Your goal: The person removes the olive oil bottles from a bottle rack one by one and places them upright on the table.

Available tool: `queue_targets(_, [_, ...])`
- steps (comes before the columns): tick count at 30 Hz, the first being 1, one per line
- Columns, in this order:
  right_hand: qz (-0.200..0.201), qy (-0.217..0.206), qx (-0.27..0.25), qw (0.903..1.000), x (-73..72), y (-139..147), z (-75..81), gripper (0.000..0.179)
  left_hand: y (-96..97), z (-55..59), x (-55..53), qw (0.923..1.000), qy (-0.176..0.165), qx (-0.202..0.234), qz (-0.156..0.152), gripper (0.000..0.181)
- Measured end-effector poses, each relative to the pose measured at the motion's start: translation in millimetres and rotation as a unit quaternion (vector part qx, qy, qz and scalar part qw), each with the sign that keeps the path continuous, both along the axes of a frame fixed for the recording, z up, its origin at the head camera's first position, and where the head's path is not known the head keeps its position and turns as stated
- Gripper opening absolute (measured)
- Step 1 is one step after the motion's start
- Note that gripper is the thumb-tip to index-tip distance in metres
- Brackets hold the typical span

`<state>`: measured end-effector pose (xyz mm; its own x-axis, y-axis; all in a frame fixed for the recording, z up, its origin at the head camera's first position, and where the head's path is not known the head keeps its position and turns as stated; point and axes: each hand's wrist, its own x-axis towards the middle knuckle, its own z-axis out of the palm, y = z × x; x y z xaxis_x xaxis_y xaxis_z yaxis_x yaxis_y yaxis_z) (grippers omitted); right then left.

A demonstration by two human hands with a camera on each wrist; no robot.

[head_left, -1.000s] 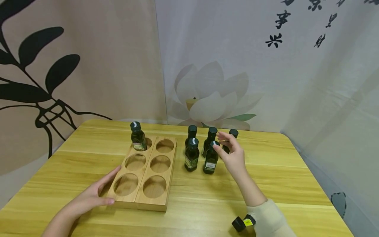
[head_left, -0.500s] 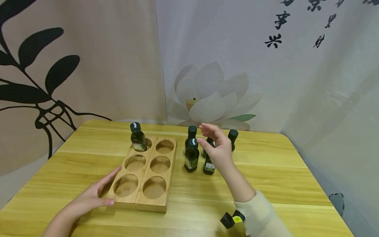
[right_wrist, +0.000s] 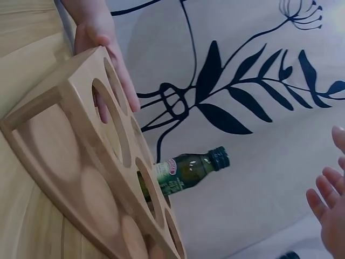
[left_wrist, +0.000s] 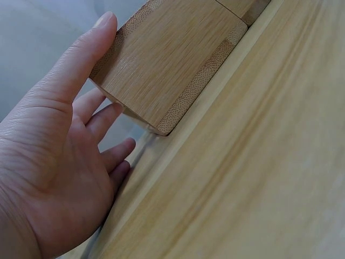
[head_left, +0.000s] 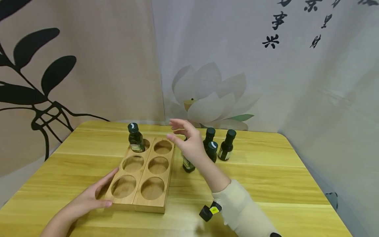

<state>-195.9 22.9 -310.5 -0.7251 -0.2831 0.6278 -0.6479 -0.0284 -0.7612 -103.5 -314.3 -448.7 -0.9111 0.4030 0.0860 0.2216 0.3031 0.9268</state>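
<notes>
A light wooden rack [head_left: 137, 184] with two rows of round holes sits on the table, left of centre. One dark green glass bottle [head_left: 137, 140] with a black cap stands in its far-left hole, tilted slightly. My left hand [head_left: 88, 196] touches the rack's near-left corner, thumb at the front face and fingers along the left side; the left wrist view shows these fingers fairly straight. My right hand [head_left: 190, 144] hangs in the air right of the rack's far end, its fingers apart with nothing between them. Behind it, a green bottle [head_left: 188, 165] is mostly hidden.
More capped bottles stand right of the rack, including a far bottle [head_left: 210, 135], a nearer bottle [head_left: 212, 152] partly behind my arm, and a rightmost bottle [head_left: 227, 146]. A printed curtain [head_left: 124, 82] hangs behind the table [head_left: 266, 184].
My right hand has moved left from over the bottles toward the rack, carrying nothing. My left hand stays at the rack's corner, and the rack and bottles stand as before.
</notes>
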Motion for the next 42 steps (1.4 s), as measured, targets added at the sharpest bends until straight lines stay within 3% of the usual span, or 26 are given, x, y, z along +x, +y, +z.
queue_targets(5, [0.006, -0.007, 0.022, 0.9997, -17.0, -23.0, -10.5, 0.042, -0.5, -1.6, 1.3, 1.0, 0.007, -0.001, 0.001, 0.087])
queue_targets(17, [-0.01, -0.064, 0.054, 0.9964, -32.0, -65.6, -17.7, 0.044, 1.3, -1.5, 2.0, 0.9999, 0.011, -0.003, -0.005, 0.088])
queue_targets(34, [-0.045, -0.156, 0.104, 0.9813, -51.5, -104.9, -42.8, 0.048, 2.8, -2.4, 3.3, 0.9999, -0.011, 0.0, -0.004, 0.086])
queue_targets(42, [-0.026, -0.216, 0.101, 0.9708, -58.0, -115.6, -49.2, 0.055, 2.1, 1.1, 2.6, 1.0, -0.005, 0.007, 0.002, 0.089])
